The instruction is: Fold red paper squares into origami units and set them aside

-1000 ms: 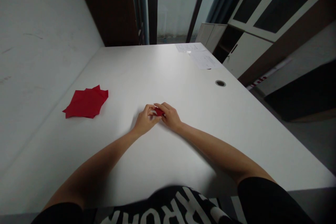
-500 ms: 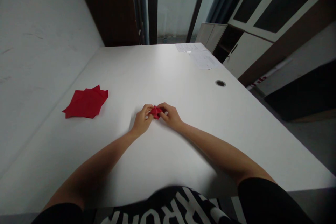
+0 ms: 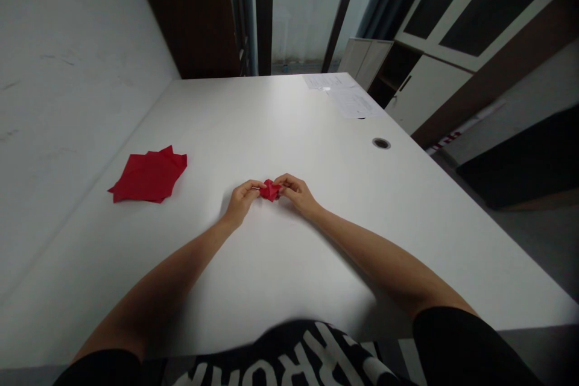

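Note:
A small folded piece of red paper (image 3: 270, 190) sits just above the white table (image 3: 289, 132), pinched from both sides. My left hand (image 3: 241, 199) grips its left edge with curled fingers. My right hand (image 3: 296, 192) grips its right edge the same way. Both forearms reach forward from the near edge of the table.
A loose stack of red paper sheets (image 3: 148, 175) lies at the left of the table, near the white wall. White printed sheets (image 3: 344, 94) lie at the far right corner. A round cable hole (image 3: 380, 143) sits on the right side. Cabinets stand beyond the right edge.
The hands have drawn slightly apart and moved a little farther away, so more of the red folded paper shows between the fingertips. The stack of red sheets has not moved.

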`<action>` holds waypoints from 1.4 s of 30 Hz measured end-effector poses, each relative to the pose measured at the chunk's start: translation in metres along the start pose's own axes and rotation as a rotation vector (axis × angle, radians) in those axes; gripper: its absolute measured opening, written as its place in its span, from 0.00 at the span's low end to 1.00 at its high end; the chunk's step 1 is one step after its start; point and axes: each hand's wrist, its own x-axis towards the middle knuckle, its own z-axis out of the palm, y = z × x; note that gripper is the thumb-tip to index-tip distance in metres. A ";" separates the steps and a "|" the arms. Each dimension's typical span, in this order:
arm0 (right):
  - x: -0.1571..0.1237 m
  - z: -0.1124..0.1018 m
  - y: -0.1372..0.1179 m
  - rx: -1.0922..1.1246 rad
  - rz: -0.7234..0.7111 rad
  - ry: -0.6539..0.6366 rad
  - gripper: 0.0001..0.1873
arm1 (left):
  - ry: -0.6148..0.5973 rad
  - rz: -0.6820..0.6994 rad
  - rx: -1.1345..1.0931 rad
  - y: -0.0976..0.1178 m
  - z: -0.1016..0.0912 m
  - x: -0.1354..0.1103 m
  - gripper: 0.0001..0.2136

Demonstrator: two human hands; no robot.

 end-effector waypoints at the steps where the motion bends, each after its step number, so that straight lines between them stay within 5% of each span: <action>1: 0.000 0.000 0.000 -0.020 -0.001 0.002 0.12 | 0.013 -0.001 0.015 -0.001 0.000 0.001 0.06; 7: 0.000 0.003 0.010 -0.091 -0.010 0.032 0.15 | 0.057 0.066 0.085 -0.009 -0.001 0.005 0.14; 15: -0.003 0.004 -0.001 -0.546 -0.172 0.066 0.09 | 0.085 0.269 0.529 0.007 -0.002 -0.002 0.02; 21: -0.004 0.006 -0.010 -0.684 -0.310 0.001 0.11 | 0.058 0.401 0.730 0.010 -0.004 -0.003 0.04; 28: -0.003 0.004 -0.006 -0.773 -0.355 -0.021 0.11 | -0.020 0.366 0.719 0.007 -0.004 -0.003 0.04; 38: -0.002 0.002 0.003 -0.911 -0.289 -0.105 0.11 | 0.057 0.334 0.704 0.004 -0.002 -0.003 0.05; 42: -0.001 0.000 0.006 -0.829 -0.241 -0.028 0.11 | 0.001 0.248 0.683 -0.002 -0.004 0.000 0.06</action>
